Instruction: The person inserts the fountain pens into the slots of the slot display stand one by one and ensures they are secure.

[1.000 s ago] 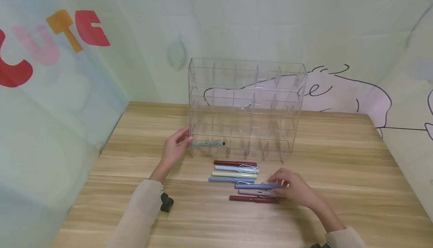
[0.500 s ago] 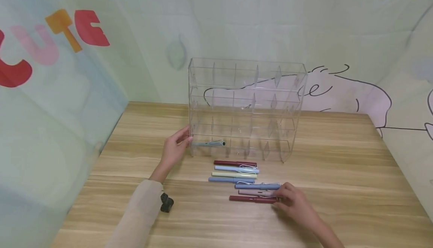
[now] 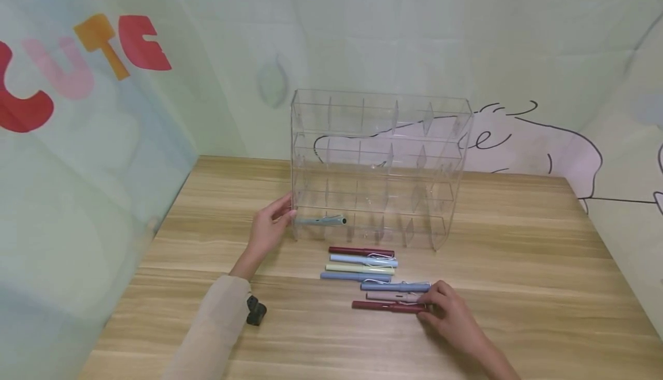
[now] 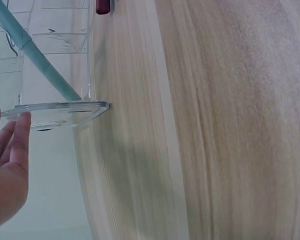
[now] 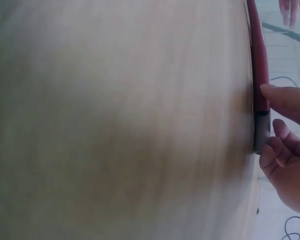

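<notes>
My left hand (image 3: 266, 230) touches the left side panel of a clear acrylic rack (image 3: 382, 136), fingers nearly straight in the left wrist view. A grey-green pen (image 3: 323, 220) lies crosswise in the rack's lowest tier, near that hand. On the table my right hand (image 3: 452, 315) pinches at the right ends of the lowest pens in the group. Its thumb touches a dark red pen (image 5: 260, 70), and its other fingers curl by the end of a mauve pen (image 5: 262, 132). Just above them lies a blue pen (image 3: 396, 287) with a wire clip.
Another blue pen (image 3: 354, 277), a pale yellow pen (image 3: 357, 269), a light blue pen (image 3: 359, 259) and a second dark red pen (image 3: 359, 251) lie in a stack of rows before the rack. A printed cloth (image 3: 228, 80) hangs behind the wooden table (image 3: 523, 242).
My right hand has moved down from the blue pen to the mauve and lower dark red pens, then stays there. The left hand keeps its place at the rack.
</notes>
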Motion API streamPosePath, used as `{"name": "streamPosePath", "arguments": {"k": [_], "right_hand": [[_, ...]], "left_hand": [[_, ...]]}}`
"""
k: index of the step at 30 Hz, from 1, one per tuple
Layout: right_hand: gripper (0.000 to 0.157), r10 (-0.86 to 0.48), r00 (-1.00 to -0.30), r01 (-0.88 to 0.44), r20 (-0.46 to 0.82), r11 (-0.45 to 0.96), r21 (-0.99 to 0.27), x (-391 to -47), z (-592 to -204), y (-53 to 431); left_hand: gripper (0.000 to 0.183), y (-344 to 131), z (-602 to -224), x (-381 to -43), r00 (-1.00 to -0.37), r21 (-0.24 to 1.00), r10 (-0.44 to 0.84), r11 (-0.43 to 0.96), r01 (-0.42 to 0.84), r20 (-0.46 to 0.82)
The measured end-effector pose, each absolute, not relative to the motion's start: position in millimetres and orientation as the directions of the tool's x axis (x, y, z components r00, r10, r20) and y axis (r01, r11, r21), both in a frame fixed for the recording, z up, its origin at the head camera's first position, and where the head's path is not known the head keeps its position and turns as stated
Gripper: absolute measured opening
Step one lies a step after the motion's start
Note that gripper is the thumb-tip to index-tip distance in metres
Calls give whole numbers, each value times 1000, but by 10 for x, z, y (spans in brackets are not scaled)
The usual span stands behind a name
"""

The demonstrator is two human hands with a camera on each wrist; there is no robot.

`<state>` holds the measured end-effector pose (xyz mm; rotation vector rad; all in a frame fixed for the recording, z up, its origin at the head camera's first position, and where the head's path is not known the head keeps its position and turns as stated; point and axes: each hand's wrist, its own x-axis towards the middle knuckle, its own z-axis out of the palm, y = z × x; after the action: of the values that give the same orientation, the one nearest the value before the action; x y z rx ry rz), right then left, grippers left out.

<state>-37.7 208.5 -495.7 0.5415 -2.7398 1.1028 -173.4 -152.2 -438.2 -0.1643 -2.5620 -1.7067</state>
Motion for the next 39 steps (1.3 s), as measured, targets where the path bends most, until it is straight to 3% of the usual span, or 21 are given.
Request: {"name": "streamPosePath", "arguments": {"k": [16, 28, 39], "right_hand": [[32, -256, -933, -358, 251, 703, -615, -347, -4966, 2062], [25, -239, -963, -263, 123, 752, -605, -348, -4932, 2021], [32, -322, -887, -458, 332, 708, -537, -364, -4969, 2050]], "left_hand": [[43, -1514, -4394, -1739, -993, 924, 60, 364, 119, 104], [43, -1520, -4391, -1731, -994, 920, 60, 377, 110, 94], [43, -1523, -4395, -1728, -995, 915, 54, 389, 103, 89]]}}
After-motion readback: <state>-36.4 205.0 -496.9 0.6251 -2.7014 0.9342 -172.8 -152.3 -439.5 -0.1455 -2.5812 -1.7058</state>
